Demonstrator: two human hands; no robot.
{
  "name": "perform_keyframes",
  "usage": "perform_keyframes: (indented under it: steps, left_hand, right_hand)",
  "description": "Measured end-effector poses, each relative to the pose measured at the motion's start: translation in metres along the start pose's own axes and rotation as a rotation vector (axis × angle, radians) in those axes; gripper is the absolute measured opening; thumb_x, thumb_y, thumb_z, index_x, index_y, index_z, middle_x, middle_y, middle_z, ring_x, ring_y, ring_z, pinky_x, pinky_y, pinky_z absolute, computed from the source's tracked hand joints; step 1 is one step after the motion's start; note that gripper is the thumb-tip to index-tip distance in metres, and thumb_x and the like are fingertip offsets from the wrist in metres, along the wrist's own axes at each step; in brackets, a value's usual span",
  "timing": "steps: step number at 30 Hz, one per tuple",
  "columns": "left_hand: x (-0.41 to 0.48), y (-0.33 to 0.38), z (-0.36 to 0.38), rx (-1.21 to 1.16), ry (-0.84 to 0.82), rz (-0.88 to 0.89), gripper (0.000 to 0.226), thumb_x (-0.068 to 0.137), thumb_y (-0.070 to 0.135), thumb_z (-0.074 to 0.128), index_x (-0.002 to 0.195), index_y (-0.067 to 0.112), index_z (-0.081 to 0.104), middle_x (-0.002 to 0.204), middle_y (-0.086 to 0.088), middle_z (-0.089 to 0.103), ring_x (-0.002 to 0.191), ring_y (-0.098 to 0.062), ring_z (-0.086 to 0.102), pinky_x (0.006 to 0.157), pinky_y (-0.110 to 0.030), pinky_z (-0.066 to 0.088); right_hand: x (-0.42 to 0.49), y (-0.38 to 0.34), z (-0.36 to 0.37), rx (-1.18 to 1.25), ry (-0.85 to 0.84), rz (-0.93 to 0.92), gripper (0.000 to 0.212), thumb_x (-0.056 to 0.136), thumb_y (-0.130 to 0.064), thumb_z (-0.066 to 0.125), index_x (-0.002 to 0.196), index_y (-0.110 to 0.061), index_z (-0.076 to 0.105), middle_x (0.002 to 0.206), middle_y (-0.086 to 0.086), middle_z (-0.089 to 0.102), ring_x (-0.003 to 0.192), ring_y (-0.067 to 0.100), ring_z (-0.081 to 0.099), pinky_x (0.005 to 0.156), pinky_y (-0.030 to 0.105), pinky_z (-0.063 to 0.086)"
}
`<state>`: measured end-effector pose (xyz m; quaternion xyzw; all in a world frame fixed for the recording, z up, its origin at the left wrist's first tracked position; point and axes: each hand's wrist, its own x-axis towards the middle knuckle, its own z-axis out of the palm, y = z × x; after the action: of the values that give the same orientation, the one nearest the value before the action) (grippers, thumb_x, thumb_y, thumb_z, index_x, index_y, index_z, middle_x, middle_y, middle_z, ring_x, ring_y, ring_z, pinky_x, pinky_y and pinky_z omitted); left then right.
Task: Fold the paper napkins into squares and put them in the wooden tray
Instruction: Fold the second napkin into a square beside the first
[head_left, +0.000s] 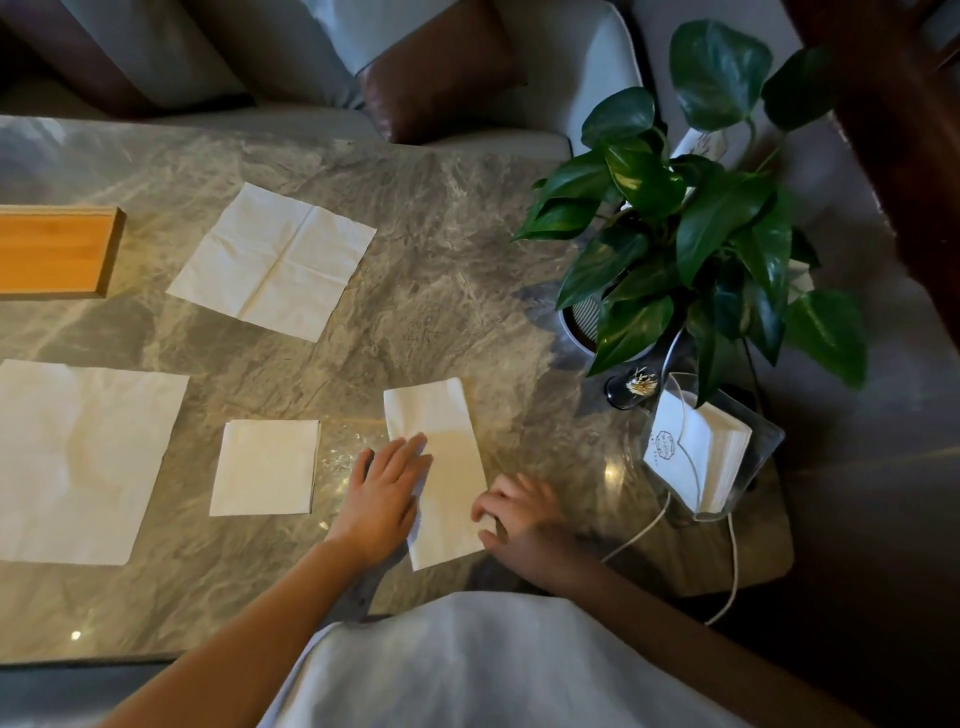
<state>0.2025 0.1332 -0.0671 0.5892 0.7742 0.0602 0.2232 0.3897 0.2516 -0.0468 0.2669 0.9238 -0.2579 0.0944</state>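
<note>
White paper, a half-folded napkin (441, 467), is laid as a long strip near the front of the marble desk (441, 291); it is pressed flat by the left hand (387, 488), fingers straight and together; its right edge is met by curled fingers of the right hand (514, 514), though a pinch cannot be confirmed; a folded square napkin (266, 467) is laid just left; the wooden tray (57, 252) is set well apart, far left.

Left hand (387, 488) presses flat on the half-folded napkin (441, 415) while the right hand (519, 525) curls at its right edge.
</note>
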Motion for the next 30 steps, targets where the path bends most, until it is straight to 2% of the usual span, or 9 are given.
perform_keyframes:
  steps: [2,4,10,17,20,22,26,28,30]
  left_hand:
    - [-0.009,-0.003,-0.004,-0.086,0.113,0.036,0.05,0.088,0.031,0.03,0.131,0.018,0.052,0.139,-0.009,0.051,0.123,-0.031,0.05,0.105,-0.045,0.035]
    - [-0.017,-0.006,-0.003,-0.117,0.151,0.02,0.045,0.086,0.02,0.037,0.125,0.018,0.058,0.126,-0.005,0.061,0.111,-0.029,0.058,0.102,-0.037,0.038]
    - [-0.023,-0.012,0.009,-0.096,0.059,0.024,0.048,0.087,0.014,0.044,0.135,0.022,0.047,0.139,0.0,0.05,0.128,-0.021,0.046,0.112,-0.039,0.027]
    - [-0.024,-0.014,0.01,-0.178,0.142,0.007,0.04,0.082,0.013,0.06,0.121,0.022,0.059,0.128,0.0,0.06,0.118,-0.022,0.055,0.106,-0.039,0.035]
    - [-0.022,-0.005,0.012,-0.324,0.22,-0.085,0.022,0.081,0.013,0.064,0.102,0.021,0.064,0.116,0.0,0.065,0.11,-0.025,0.059,0.098,-0.038,0.039]
    - [-0.02,0.0,0.011,-0.445,0.237,-0.186,0.018,0.084,0.012,0.06,0.098,0.024,0.062,0.115,0.002,0.066,0.108,-0.024,0.058,0.096,-0.038,0.042]
    - [-0.02,0.006,0.01,-0.443,0.196,-0.176,0.015,0.092,0.017,0.048,0.102,0.025,0.057,0.109,0.003,0.067,0.099,-0.022,0.055,0.087,-0.035,0.045]
    - [-0.023,0.009,0.01,-0.441,0.155,-0.133,0.015,0.092,0.016,0.047,0.102,0.023,0.056,0.108,0.002,0.067,0.097,-0.022,0.056,0.084,-0.036,0.048]
    - [-0.026,0.013,0.011,-0.467,0.114,-0.11,0.014,0.093,0.019,0.045,0.102,0.024,0.054,0.105,0.001,0.066,0.091,-0.022,0.058,0.076,-0.035,0.05]
  right_hand:
    - [-0.002,0.004,0.007,-0.076,-0.004,-0.141,0.031,0.08,-0.027,0.061,0.111,-0.025,0.057,0.112,-0.004,0.052,0.108,0.017,0.045,0.092,0.033,0.037]
    - [-0.001,0.008,0.011,-0.102,-0.059,-0.15,0.041,0.079,-0.026,0.063,0.118,-0.027,0.051,0.118,-0.004,0.05,0.111,0.016,0.042,0.093,0.032,0.036]
    - [0.006,0.005,0.018,0.066,-0.068,-0.014,0.028,0.082,-0.029,0.06,0.108,-0.028,0.051,0.108,-0.006,0.052,0.105,0.014,0.047,0.089,0.032,0.04]
    - [0.004,-0.004,0.011,0.396,0.271,0.035,0.005,0.089,-0.018,0.058,0.091,-0.014,0.058,0.096,-0.001,0.052,0.087,0.013,0.053,0.071,0.035,0.05]
    - [0.002,-0.009,0.004,0.398,0.328,-0.024,0.019,0.084,-0.035,0.06,0.098,-0.023,0.053,0.105,-0.007,0.051,0.093,0.008,0.052,0.073,0.022,0.051]
    - [0.001,-0.005,0.001,0.376,0.281,-0.019,0.047,0.074,-0.04,0.07,0.114,-0.029,0.048,0.121,-0.01,0.046,0.109,0.003,0.046,0.088,0.015,0.044]
    - [-0.01,0.014,0.004,0.274,0.087,0.026,0.086,0.069,-0.038,0.078,0.141,-0.03,0.031,0.147,-0.006,0.026,0.134,0.011,0.028,0.108,0.028,0.032]
    - [-0.013,0.015,0.006,0.296,0.059,0.039,0.073,0.075,-0.03,0.075,0.138,-0.027,0.039,0.146,-0.005,0.029,0.132,0.011,0.032,0.107,0.032,0.039]
    - [-0.011,0.012,0.005,0.349,0.148,-0.007,0.038,0.081,-0.015,0.068,0.118,-0.017,0.058,0.133,-0.002,0.047,0.121,0.012,0.047,0.097,0.035,0.048]
